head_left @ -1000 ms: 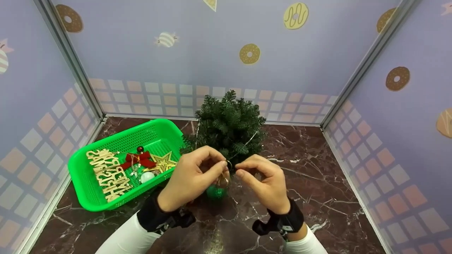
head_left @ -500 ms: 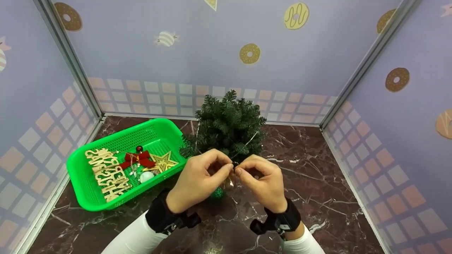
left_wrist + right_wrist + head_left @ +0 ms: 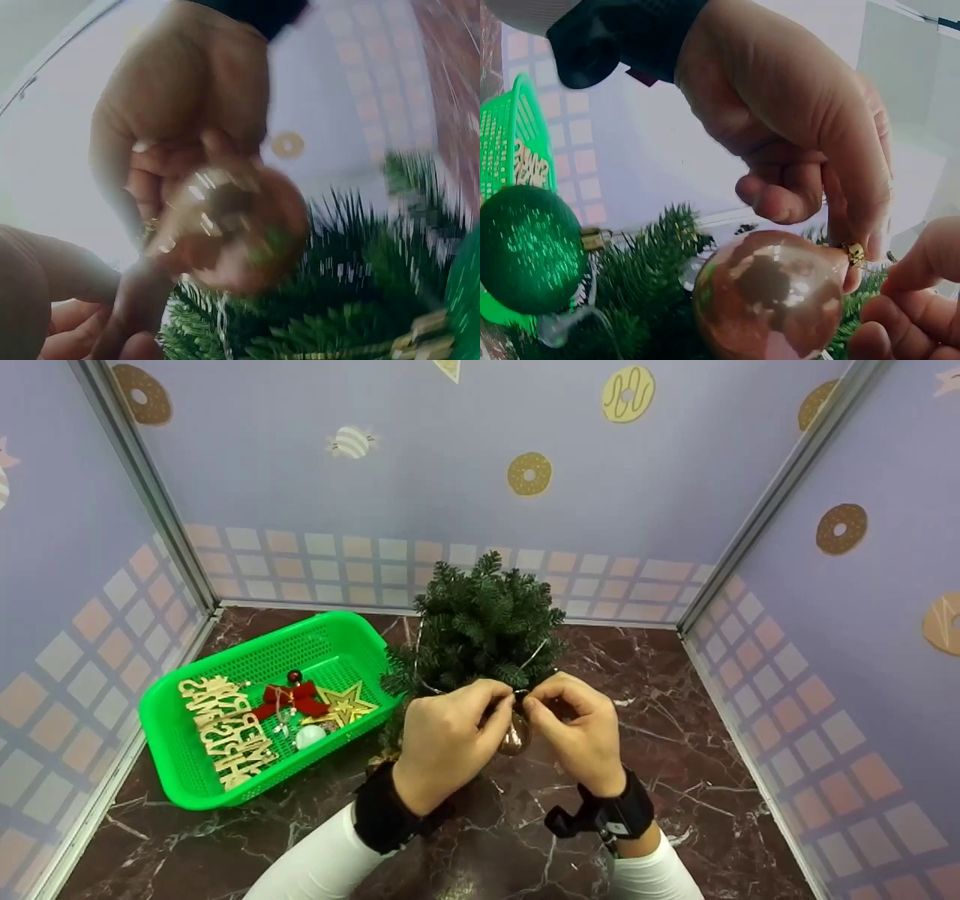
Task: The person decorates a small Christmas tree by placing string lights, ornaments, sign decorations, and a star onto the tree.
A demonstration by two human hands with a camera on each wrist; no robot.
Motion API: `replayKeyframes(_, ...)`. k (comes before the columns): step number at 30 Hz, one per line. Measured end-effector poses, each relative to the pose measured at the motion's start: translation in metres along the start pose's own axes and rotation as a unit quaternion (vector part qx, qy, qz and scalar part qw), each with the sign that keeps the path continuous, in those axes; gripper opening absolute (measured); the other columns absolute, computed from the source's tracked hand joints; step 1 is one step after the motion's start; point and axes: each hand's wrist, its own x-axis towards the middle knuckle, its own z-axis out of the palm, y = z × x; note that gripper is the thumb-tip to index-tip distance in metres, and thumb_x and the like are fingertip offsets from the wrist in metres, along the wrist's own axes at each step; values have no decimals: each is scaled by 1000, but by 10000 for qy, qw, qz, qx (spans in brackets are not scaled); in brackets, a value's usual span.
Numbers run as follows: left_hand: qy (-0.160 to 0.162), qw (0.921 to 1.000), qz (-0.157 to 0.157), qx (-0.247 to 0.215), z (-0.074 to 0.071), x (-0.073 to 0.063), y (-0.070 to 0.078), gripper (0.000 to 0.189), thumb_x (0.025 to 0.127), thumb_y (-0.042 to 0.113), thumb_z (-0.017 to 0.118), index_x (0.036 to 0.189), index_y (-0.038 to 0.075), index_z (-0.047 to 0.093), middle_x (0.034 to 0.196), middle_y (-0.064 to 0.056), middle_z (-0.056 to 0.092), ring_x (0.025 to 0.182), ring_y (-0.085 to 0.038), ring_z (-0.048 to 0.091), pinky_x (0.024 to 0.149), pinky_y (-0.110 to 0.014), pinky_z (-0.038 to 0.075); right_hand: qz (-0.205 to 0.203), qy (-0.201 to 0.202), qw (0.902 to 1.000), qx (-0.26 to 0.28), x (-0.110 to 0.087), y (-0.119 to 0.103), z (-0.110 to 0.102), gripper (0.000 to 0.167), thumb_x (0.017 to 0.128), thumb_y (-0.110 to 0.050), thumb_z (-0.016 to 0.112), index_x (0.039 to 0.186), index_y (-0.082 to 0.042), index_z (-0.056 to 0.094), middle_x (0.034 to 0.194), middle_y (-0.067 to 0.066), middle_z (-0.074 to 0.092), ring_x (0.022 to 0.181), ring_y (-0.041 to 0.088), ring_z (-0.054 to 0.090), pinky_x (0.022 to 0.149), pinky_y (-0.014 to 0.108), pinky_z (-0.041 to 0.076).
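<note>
A shiny copper-coloured Christmas bauble [image 3: 514,737] hangs below both hands, in front of a small artificial Christmas tree [image 3: 487,619]. In the head view my left hand [image 3: 454,739] and right hand [image 3: 577,727] meet, fingertips nearly touching, above the bauble. Seen from the right wrist, my left hand [image 3: 795,112] pinches at its gold cap [image 3: 855,253], while the right hand's fingers [image 3: 922,300] pinch close beside it at a small loop. The left wrist view is blurred, with the bauble [image 3: 240,232] between both hands. A glittery green bauble [image 3: 531,251] is beside the tree branches.
A green plastic basket [image 3: 161,765] stands on the left, holding gold lettering [image 3: 229,731], a red bow [image 3: 294,697], a gold star [image 3: 346,703] and a white ball [image 3: 310,736]. Wall panels enclose the dark marbled table [image 3: 660,757] at back and sides. A string with small lights crosses the tree.
Both hands have come together at the bauble's top and moved slightly right and towards the tree. The copper bauble has moved along with them. The green bauble is now hidden in the head view.
</note>
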Motion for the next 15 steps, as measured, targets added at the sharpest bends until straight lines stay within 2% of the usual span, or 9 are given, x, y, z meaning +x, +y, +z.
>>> replayKeyframes(3,187,9989,140,403,6,2,3,3,93,14,80,96,13,79,84,4,81,51,-10,65,44,-28,50,47,30,10000,-68,3,1,-3,16,94,9,74,90,-6,75,84,10,69,67,10,60,59,20,50)
replayKeyframes(6,316,9972,137,661,9,3,5,4,92,12,80,95,12,78,81,4,80,49,-12,64,42,-29,49,84,38,9999,-135,7,3,-4,16,94,9,73,89,-6,74,86,9,69,68,10,60,59,20,50)
replayKeyframes(11,437,9949,38,903,13,5,8,9,87,11,83,93,14,77,76,5,78,44,-12,59,38,-29,44,125,46,9994,-305,9,6,-3,16,94,9,72,90,-6,74,87,10,70,69,10,60,60,21,49)
replayKeyframes(15,427,9943,-24,973,15,7,7,6,89,11,81,91,13,76,73,5,77,41,-11,54,36,-29,39,179,31,9992,-369,10,5,-5,17,95,8,72,90,-7,74,88,10,70,67,10,59,59,21,49)
